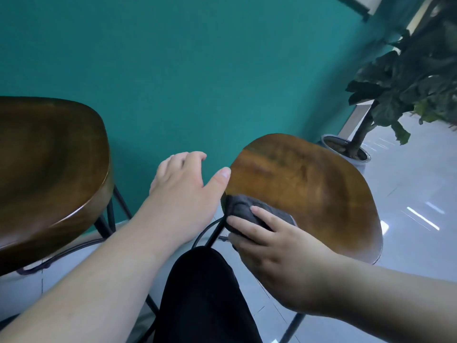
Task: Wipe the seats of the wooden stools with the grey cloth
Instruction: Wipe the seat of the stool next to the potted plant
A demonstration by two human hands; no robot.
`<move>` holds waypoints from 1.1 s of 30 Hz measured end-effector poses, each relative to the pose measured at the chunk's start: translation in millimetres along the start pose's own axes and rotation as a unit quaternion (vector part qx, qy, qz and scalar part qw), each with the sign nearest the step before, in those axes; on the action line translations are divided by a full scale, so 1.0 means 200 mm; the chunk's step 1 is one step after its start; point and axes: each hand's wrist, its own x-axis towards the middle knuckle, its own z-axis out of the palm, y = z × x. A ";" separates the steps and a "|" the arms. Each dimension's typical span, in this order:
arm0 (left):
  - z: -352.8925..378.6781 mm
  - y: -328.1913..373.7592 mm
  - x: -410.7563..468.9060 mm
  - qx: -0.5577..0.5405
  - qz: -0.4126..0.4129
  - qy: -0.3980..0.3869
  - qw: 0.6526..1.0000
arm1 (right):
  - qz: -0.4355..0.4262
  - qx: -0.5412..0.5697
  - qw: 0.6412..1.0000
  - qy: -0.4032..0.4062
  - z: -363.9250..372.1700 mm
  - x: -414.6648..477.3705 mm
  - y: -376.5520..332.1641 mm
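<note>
A person's right hand (262, 246) grips a bunched grey cloth (249, 210) at the near-left edge of the right stool (306, 189); the left hand (183, 186) hovers open between both stools. Pressed there, the cloth could slip off the rim, leaving the far seat unwiped.

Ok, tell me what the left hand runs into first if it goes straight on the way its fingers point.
Probably the teal wall. The left hand points into the gap between the left seat and the right seat, its thumb by the latter's edge; depth is hard to judge.
</note>
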 end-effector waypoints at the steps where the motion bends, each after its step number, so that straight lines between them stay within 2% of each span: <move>1: 0.01 0.00 -0.01 -0.001 0.002 -0.004 1.000 | -0.005 -0.017 1.000 0.002 0.01 -0.06 -0.02; 4: 0.03 0.01 -0.02 -0.004 0.008 -0.016 1.000 | -0.007 -0.059 0.998 -0.006 0.04 -0.24 -0.07; 11: 0.09 0.04 -0.02 -0.014 0.035 -0.034 0.999 | 0.076 -0.105 0.991 -0.016 0.09 -0.47 -0.15; 17: 0.13 0.06 0.01 -0.015 0.040 -0.038 0.998 | 0.146 -0.107 0.983 -0.022 0.07 -0.24 -0.23; 22: 0.16 0.14 0.03 -0.011 0.054 -0.039 0.998 | 0.167 -0.182 0.968 -0.050 0.10 -0.11 -0.24; 28: 0.23 0.21 0.07 -0.005 0.071 -0.065 0.995 | 0.230 -0.111 0.962 0.097 0.25 -0.43 -0.29; 33: 0.32 0.25 0.07 0.007 0.090 -0.079 0.993 | 0.346 -0.074 0.912 0.209 0.43 -0.60 -0.33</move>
